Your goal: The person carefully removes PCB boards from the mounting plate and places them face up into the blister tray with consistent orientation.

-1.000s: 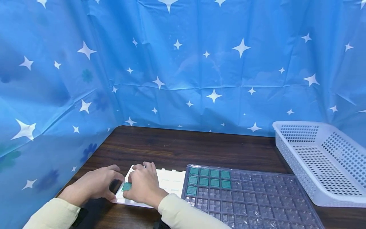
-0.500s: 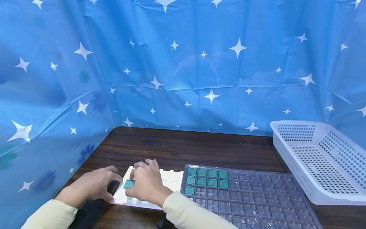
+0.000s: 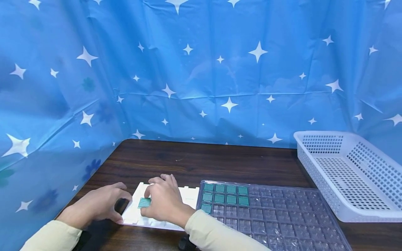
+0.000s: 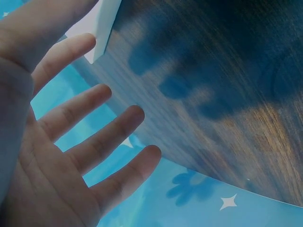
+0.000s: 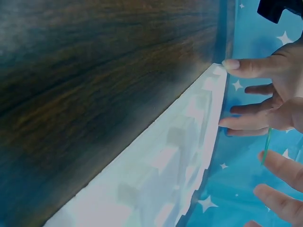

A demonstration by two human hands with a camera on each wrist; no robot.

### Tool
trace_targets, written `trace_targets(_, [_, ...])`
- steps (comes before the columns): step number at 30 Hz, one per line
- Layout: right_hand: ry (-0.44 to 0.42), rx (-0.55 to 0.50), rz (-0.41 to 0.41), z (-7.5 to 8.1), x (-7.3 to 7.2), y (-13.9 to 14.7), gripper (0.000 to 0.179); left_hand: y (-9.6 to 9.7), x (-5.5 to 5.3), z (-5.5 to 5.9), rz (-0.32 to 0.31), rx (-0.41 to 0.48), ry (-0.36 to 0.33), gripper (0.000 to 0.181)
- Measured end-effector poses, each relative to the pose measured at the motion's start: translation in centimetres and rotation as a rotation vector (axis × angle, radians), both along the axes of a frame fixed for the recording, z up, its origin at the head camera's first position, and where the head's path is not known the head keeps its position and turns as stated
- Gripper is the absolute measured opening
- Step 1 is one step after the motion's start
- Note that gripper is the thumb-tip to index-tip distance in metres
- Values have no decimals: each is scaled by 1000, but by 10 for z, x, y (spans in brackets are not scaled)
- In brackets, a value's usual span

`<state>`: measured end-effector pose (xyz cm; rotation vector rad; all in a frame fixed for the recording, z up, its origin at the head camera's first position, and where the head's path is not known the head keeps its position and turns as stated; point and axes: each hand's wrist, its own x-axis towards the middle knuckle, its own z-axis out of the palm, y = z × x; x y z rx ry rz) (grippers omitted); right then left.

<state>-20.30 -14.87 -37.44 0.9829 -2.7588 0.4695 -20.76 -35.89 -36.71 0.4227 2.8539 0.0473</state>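
Note:
My right hand (image 3: 164, 202) pinches a small green circuit board (image 3: 144, 203) between thumb and fingers, close over the left part of a white plastic fixture plate (image 3: 191, 197). In the right wrist view the green board (image 5: 266, 145) shows edge-on as a thin line, apart from the plate. My left hand (image 3: 99, 205) is at the plate's left end, with the thumb at the near corner. The left wrist view shows this hand (image 4: 61, 151) with fingers spread and fairly straight, one fingertip against the white plate (image 4: 102, 35). My right hand covers the plate's middle.
Just right of the plate lies a clear compartment tray (image 3: 282, 219), with several green boards (image 3: 231, 199) in its upper left cells. A white perforated basket (image 3: 342, 174) stands at the right. The dark wooden table (image 3: 201, 160) ends at a blue star-patterned curtain (image 3: 194, 80).
My right hand and the green board have moved right over the plate, away from the left hand. The left hand stays at the plate's left end; the head view has turned slightly right.

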Motion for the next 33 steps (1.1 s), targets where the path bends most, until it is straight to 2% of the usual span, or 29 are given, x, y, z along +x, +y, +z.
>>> trace_targets(13, [28, 36, 51, 8, 12, 17, 20, -4, 0, -2, -2, 33, 9, 57])
trace_targets(33, [9, 2, 45, 10, 8, 43, 17, 0, -2, -1, 11, 14, -3, 55])
